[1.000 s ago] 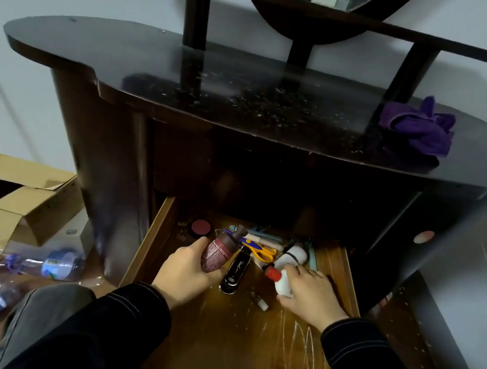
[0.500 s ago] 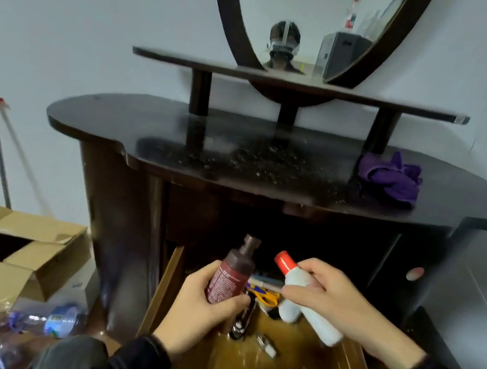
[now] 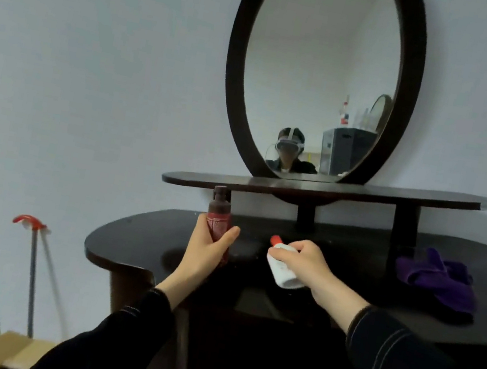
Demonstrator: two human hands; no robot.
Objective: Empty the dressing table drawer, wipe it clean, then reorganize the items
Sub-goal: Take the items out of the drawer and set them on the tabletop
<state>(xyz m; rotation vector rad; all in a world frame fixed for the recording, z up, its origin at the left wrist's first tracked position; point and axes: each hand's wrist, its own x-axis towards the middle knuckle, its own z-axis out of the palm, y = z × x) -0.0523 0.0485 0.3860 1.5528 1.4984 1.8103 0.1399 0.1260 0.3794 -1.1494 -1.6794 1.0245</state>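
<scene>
Both hands were down in the drawer a second ago. Now they are raised over the table (image 3: 141, 241), and the drawer has dropped out of view below.

- Left hand (image 3: 208, 249): fingers wrapped round the red bottle (image 3: 218, 222), which is upright with its cap up.
- Right hand (image 3: 303, 261): clamped on the white bottle (image 3: 282, 271), which is tilted with its red cap pointing up and left.
- We cannot tell whether either bottle touches the table yet; the red bottle's base is hidden behind the hand.
- The purple cloth (image 3: 436, 280) lies at the table's right end, well apart from both hands.

Judgement: we are early in the emptying step. Two items are out, while the scissors and other small things were left in the drawer. Both bottles should probably be set down clear of the cloth.
</scene>
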